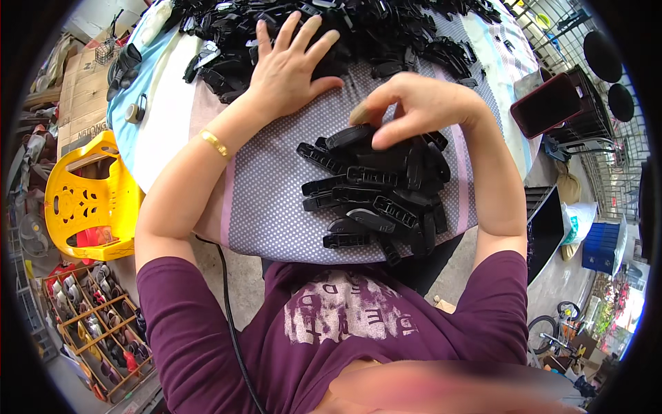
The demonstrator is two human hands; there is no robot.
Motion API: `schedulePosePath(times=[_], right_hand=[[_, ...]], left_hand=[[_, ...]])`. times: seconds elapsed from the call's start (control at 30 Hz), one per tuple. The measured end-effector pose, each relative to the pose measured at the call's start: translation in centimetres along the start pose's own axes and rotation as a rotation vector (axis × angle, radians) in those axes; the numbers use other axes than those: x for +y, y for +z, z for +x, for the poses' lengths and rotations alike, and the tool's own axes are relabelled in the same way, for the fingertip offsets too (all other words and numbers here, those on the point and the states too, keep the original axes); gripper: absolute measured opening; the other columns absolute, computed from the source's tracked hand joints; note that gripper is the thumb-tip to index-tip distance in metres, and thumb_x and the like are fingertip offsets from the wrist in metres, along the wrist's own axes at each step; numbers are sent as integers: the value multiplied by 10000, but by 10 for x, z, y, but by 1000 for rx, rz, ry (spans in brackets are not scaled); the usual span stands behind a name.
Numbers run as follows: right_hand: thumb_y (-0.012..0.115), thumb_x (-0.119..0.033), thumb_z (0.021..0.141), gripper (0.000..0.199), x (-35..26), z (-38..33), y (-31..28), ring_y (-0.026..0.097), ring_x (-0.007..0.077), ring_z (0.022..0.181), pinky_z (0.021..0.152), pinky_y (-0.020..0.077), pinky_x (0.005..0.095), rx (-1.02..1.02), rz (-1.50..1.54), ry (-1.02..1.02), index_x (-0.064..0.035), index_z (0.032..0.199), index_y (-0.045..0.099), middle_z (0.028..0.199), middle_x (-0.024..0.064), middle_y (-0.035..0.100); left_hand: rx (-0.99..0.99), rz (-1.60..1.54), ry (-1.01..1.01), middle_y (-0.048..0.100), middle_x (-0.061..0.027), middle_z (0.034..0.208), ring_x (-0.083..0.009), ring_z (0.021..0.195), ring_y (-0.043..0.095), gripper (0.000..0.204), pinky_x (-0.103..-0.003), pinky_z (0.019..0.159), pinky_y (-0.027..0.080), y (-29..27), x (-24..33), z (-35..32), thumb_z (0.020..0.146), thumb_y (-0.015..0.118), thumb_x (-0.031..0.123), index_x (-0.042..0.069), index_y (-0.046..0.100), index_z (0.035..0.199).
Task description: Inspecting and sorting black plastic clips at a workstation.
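Sorting black clips: left hand (286,65) spread flat on far heap (331,27), right hand (420,107) pinching one clip (348,136) atop near pile (379,193); likely needs lifting clear next.

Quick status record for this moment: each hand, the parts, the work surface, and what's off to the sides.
left hand: flat, fingers spread, resting on the far heap of black plastic parts
right hand: fingertips pinching one black plastic piece atop the near pile
near pile: black clip-like parts, loosely stacked, close to the body
work surface: dotted cloth over a table
left side: yellow plastic chair
right side: phone in red case
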State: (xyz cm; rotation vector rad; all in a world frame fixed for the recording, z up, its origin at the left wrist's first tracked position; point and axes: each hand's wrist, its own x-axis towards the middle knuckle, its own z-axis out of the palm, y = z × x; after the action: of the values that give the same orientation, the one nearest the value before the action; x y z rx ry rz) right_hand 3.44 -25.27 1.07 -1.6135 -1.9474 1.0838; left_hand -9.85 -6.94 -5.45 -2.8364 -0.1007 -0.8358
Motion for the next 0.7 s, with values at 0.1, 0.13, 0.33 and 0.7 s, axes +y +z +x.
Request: schedulePosePath(times=[0.1,0.13,0.33,0.7], right_hand=[[649,-170,794,291,23,9,-3,621,148,817,741,492,261,555,7,-50,-3,1030,622,886,92,655],[624,-147,812,256,31,13,-2,624,161,829,747,490,267,822,-32,-39,-8,1027,622,906,94,654],[593,-158,783,203,59,53,-10,565,288,852,741,473,374,1222,-738,-402,-27,935,628,906,121,592],[634,-232,722,225,38,80,-34,588,305,873,749,494,384,982,-865,580,-21,801,655,958,148,571]], left_hand=[[4,-25,6,339,-124,1354,-336,1299,213,682,-585,1041,88,10,7,14,745,590,541,194,404,1302],[1,-33,3,338,-136,1350,-342,1297,211,685,-581,1044,89,10,11,17,747,584,547,183,407,1301],[121,-226,-29,410,-203,1271,-379,1240,312,467,-511,1039,212,13,18,15,802,573,361,85,516,1174],[288,-269,15,533,-80,1042,-275,1014,485,269,-370,869,400,-6,8,16,651,705,112,69,590,891]])
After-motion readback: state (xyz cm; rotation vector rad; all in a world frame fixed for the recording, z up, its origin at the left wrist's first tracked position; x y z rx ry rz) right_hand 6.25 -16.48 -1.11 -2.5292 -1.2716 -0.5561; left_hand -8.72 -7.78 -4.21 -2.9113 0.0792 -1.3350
